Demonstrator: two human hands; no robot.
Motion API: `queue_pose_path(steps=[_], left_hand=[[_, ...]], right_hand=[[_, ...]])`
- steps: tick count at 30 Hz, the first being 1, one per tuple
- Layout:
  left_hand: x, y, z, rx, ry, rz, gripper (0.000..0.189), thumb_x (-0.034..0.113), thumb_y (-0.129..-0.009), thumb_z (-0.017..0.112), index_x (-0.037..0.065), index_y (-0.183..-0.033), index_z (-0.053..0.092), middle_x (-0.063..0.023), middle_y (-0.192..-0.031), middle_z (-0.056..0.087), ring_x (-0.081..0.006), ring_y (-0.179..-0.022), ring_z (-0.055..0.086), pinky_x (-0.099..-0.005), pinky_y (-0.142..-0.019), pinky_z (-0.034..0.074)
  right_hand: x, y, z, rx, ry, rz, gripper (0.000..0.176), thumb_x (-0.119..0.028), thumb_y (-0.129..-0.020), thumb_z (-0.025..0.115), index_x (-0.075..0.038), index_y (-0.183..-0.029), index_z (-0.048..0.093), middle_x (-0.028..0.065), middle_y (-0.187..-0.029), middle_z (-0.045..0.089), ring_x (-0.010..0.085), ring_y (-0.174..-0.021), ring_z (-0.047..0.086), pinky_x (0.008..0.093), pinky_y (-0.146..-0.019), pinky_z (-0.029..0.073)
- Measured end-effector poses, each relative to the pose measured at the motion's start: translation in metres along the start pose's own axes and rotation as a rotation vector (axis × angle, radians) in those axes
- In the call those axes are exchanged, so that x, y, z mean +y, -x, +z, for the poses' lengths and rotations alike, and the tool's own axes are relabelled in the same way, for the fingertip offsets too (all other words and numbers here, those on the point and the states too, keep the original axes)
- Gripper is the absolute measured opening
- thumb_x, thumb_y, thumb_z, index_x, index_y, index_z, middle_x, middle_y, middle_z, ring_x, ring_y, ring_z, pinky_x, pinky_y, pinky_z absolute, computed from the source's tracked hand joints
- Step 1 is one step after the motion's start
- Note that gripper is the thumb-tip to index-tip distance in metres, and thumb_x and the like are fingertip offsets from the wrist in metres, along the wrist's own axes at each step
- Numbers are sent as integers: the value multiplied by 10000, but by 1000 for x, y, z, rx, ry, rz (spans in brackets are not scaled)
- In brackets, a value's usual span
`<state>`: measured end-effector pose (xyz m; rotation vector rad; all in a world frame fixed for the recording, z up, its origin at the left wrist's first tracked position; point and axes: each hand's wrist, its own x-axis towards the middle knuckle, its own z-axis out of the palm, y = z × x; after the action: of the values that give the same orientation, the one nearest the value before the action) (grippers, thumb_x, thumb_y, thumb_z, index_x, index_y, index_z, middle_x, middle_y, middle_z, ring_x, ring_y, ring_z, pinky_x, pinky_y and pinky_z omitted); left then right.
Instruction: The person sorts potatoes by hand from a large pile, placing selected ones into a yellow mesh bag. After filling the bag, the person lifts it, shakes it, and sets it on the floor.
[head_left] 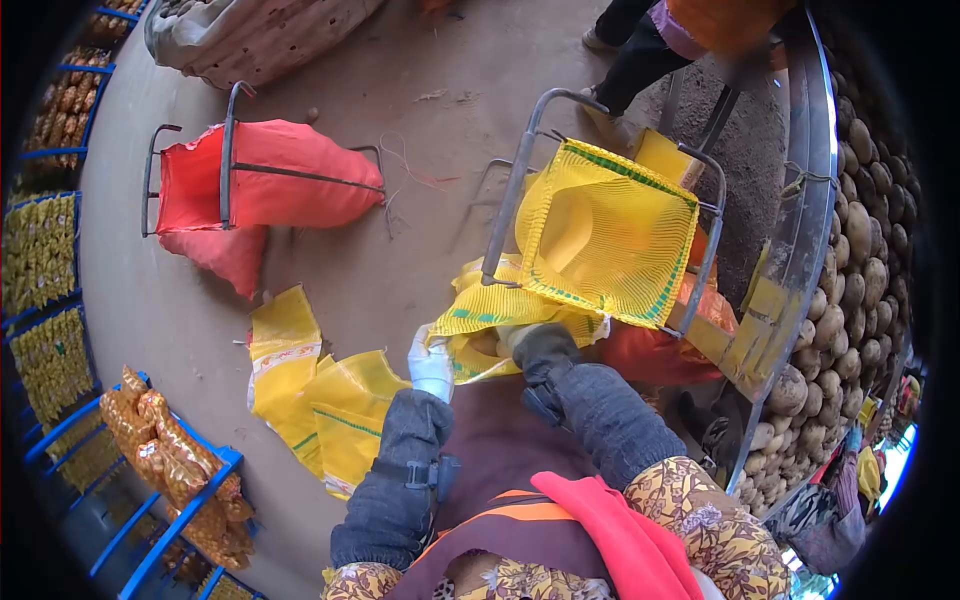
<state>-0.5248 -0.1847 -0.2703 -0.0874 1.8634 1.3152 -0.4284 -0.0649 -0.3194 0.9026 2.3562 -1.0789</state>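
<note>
A yellow mesh bag (475,312) with green stripes is bunched up in front of me. My left hand (431,366), in a white glove, is closed on its left edge. My right hand (512,341), gloved as well, reaches into the folds of this bag; its fingers are hidden by the mesh. Just beyond, another yellow mesh bag (640,243) hangs with its mouth spread on a metal frame stand (512,190). Flat yellow bags (345,405) lie on the floor to the left of my left hand.
A red sack (290,175) hangs on a second metal stand at the left. Potatoes (830,330) fill a metal-rimmed table (800,215) on the right. A person (640,55) stands at the far side. Blue racks (225,465) with filled bags line the left.
</note>
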Motion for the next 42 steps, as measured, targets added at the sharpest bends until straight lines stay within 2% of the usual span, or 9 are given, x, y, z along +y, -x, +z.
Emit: queue_pose_path(steps=[5, 8, 11, 19, 33, 38, 39, 41, 42], left_hand=[[14, -13, 0, 42, -46, -62, 174, 111, -967, 527, 63, -1129, 566, -10, -961, 626, -91, -826, 578, -254, -707, 499], [4, -31, -15, -42, 159, -87, 260, 111, -972, 516, 29, -1219, 508, -34, -1057, 628, -118, -910, 593, -283, -812, 506], [27, -27, -16, -5, 119, -123, 163, 96, -977, 512, 32, -1118, 560, -7, -954, 613, -74, -827, 543, -225, -726, 475], [21, -38, -25, -152, 25, -138, 137, 76, -969, 508, 39, -1090, 562, -17, -956, 617, -90, -823, 559, -227, -732, 480], [24, -22, -1, -72, -39, -239, 308, 121, -968, 528, 3, -1249, 490, -58, -1071, 618, -140, -923, 587, -282, -807, 498], [6, -12, -2, -40, 23, -194, 298, 141, -977, 525, 14, -1245, 495, -65, -1088, 623, -146, -937, 594, -293, -810, 507], [5, -10, -2, -28, 33, -171, 293, 143, -980, 521, 20, -1245, 497, -67, -1082, 628, -148, -934, 598, -296, -807, 511], [3, -7, -1, -6, 19, -156, 304, 152, -979, 528, 9, -1244, 494, -67, -1054, 630, -136, -885, 594, -284, -761, 512], [0, -7, -2, 25, 4, -146, 316, 160, -977, 536, -2, -1244, 490, -67, -1025, 632, -124, -836, 591, -272, -715, 513]], right_hand=[[24, -32, -11, -198, -115, 9, 485, -384, -855, 635, -79, -1228, 579, 89, -1270, 596, 309, -1162, 544, 388, -1064, 341], [24, -37, -4, -226, -138, 33, 493, -387, -844, 646, -78, -1223, 582, 90, -1268, 596, 306, -1161, 545, 387, -1062, 343], [16, -25, 8, -201, -150, 66, 502, -391, -833, 658, -77, -1218, 585, 91, -1265, 597, 304, -1160, 545, 386, -1059, 346], [22, -10, 26, -76, -204, 159, 525, -400, -804, 688, -76, -1205, 592, 95, -1259, 599, 297, -1156, 546, 384, -1053, 354], [49, -12, -17, -43, -307, 176, 567, -417, -752, 742, -72, -1182, 606, 101, -1248, 602, 285, -1149, 548, 380, -1041, 367], [28, 84, -55, -23, -622, 145, 583, -423, -734, 761, -71, -1174, 610, 103, -1244, 603, 281, -1146, 549, 378, -1037, 371], [33, 92, -21, 5, -894, 176, 614, -417, -612, 842, -62, -1070, 639, 128, -1122, 625, 263, -1104, 549, 373, -980, 415], [2, 146, -57, 244, -940, -123, 611, -351, -594, 864, -71, -1064, 592, 104, -1028, 582, 269, -1029, 538, 374, -939, 435], [-6, 167, -68, 135, -1184, -147, 652, -333, -591, 874, -90, -1115, 569, 94, -1094, 569, 274, -1076, 522, 398, -971, 415]])
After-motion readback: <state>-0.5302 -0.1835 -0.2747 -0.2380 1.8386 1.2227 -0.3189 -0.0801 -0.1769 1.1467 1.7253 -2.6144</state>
